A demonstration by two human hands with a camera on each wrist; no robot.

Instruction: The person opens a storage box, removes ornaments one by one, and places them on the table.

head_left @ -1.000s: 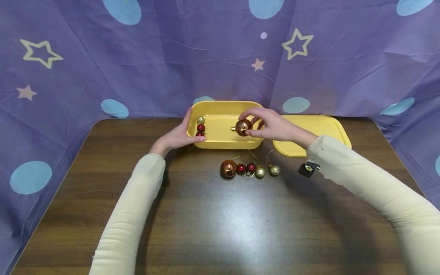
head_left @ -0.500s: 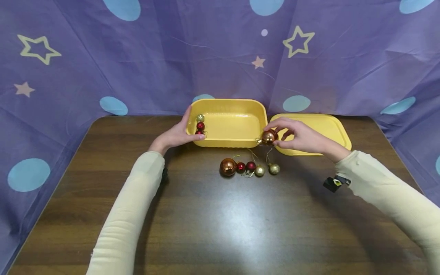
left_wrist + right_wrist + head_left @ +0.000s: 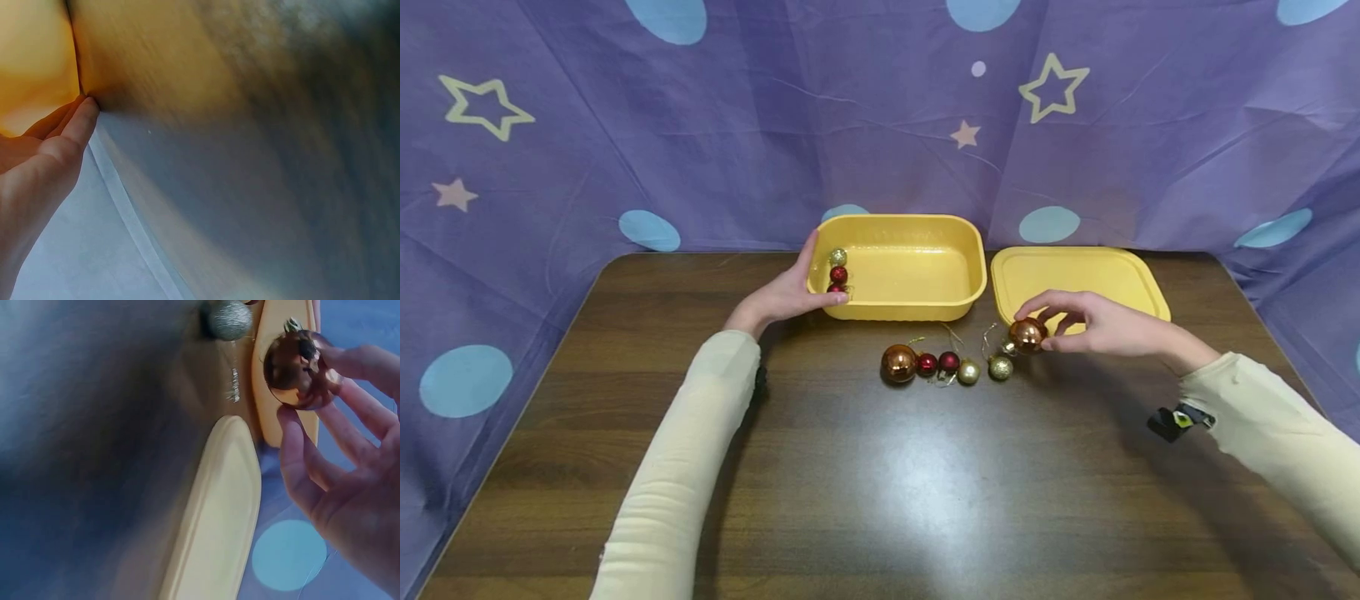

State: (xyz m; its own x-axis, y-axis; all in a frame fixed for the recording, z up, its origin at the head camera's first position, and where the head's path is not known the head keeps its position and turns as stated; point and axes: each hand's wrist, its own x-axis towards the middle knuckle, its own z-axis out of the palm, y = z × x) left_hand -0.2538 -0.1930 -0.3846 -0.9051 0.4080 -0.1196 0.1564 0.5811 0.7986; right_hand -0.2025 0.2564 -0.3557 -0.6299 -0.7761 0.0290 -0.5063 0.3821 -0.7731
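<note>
My right hand pinches a shiny copper Christmas ball between thumb and fingertips, above the table's right half by the near edge of the yellow lid. In the right wrist view the copper ball shows its gold cap pointing away from the palm. My left hand holds the left end of the yellow container, thumb at the near rim and fingers along the outer side. Inside, along its left end, lie a gold glitter ball and two red balls.
In front of the container a row of balls lies on the brown table: a copper ball, two small red balls, a gold ball and a gold glitter ball. A purple curtain hangs behind.
My right hand has carried the copper ball out from over the container, rightward and toward me, to beside the row's right end. The left hand has kept its place on the container.
</note>
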